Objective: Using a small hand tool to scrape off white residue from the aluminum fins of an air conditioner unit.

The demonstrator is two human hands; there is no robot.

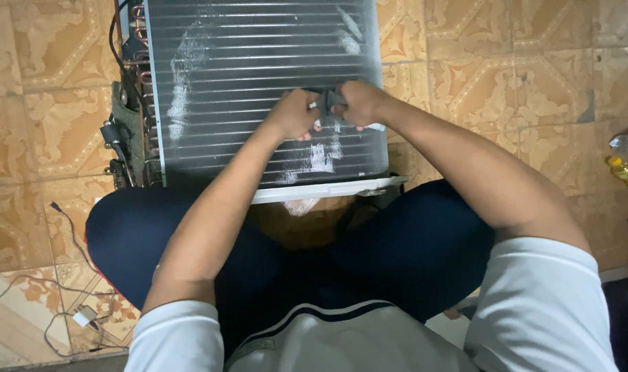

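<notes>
A finned metal coil unit [259,62] from an air conditioner lies on the tiled floor in front of my crossed legs, with white foam streaks on its fins. My left hand [293,114] and my right hand [358,102] meet over its lower middle. Both grip a small dark tool with a white end [331,103], pressed against the fins. The tool's shape is mostly hidden by my fingers.
Copper tubes and black wires [131,103] run along the coil's left side. A white tray edge [327,189] sits under the coil's near side. Loose cables [73,317] lie on the floor at lower left. A yellow bottle [627,172] stands at the right edge.
</notes>
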